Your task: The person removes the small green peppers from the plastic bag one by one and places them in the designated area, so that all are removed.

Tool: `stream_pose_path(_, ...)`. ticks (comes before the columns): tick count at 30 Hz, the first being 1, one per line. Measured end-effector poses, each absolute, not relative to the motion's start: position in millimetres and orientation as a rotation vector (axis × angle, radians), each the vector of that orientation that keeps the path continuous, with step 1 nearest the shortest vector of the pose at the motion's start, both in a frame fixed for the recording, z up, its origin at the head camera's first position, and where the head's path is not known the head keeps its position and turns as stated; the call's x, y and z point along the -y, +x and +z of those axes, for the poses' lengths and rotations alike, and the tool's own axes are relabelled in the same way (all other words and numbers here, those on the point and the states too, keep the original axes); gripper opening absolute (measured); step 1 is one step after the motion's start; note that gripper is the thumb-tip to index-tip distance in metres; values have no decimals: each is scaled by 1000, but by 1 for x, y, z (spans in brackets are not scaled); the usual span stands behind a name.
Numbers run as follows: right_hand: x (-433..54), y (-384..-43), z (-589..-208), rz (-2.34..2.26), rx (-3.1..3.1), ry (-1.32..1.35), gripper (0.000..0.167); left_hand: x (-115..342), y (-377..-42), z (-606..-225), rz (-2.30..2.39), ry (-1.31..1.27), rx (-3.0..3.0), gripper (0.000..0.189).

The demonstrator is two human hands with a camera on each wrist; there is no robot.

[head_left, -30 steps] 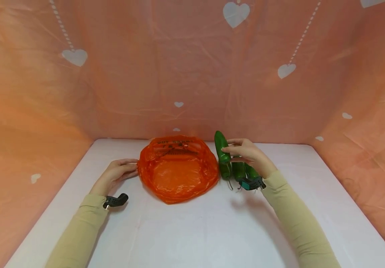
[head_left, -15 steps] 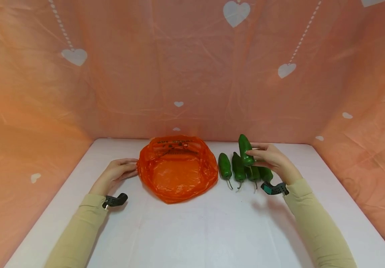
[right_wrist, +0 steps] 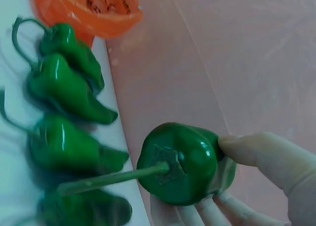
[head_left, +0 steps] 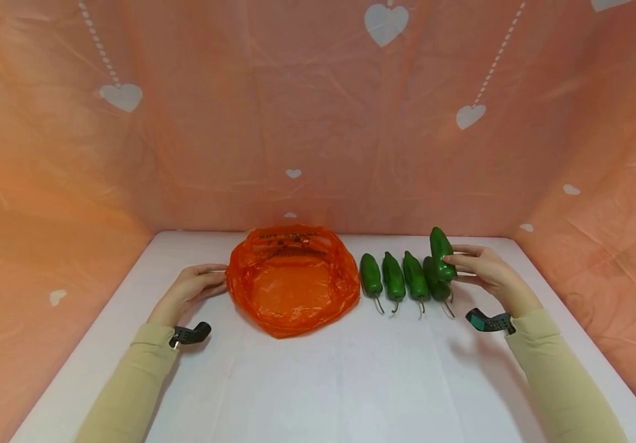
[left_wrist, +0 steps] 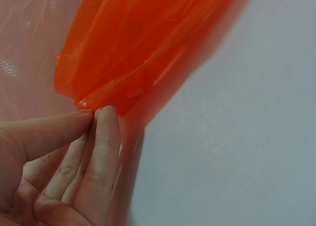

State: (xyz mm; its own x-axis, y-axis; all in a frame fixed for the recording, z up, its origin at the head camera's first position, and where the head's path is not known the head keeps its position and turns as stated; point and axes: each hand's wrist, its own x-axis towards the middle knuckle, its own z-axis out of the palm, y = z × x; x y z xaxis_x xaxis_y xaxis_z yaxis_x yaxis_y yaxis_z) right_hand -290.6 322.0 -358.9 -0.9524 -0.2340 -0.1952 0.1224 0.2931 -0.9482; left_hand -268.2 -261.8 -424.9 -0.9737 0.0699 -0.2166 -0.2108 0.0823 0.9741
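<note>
An orange plastic bag [head_left: 293, 295] with dark print stands with its mouth spread wide, left of a row of green peppers. My left hand [head_left: 193, 286] pinches the bag's left edge between thumb and fingertips, as the left wrist view shows close up. In my right hand [head_left: 486, 271] a green pepper [head_left: 442, 253] is gripped between thumb and fingers, tip up and stem down. It is raised over the rightmost pepper [head_left: 434, 284] of the row and partly covers it. Seen from the right wrist, the held pepper's stem [right_wrist: 113, 179] points at the camera's left.
Three more green peppers lie side by side: one [head_left: 371, 277] by the bag's right edge, another [head_left: 393, 280] in the middle, a third [head_left: 416, 280] further right. Below spreads a white table [head_left: 318, 381]. A pinkish-orange curtain with white hearts [head_left: 318, 123] encloses the back and sides.
My right hand has moved rightward along the row with the pepper held up, from beside the bag to the row's right end, uncovering the other peppers. My left hand stays at the bag.
</note>
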Motion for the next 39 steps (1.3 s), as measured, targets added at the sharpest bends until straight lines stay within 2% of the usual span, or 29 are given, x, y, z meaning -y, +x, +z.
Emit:
stream_pose_path(14,-367,-289,-381,-1581,-2392,-95,68,261,-268,-423,2079,-137,-2075,49)
stream_pose_path(19,-376,-289,-393,-1591,-2356,-18,67,260,-269,-423,2078,-152,-2075,48)
stream_pose_path(39,-379,-290,-409,-1542,-2392,-17,59,262,-270,-428,2034,-161,-2116,50)
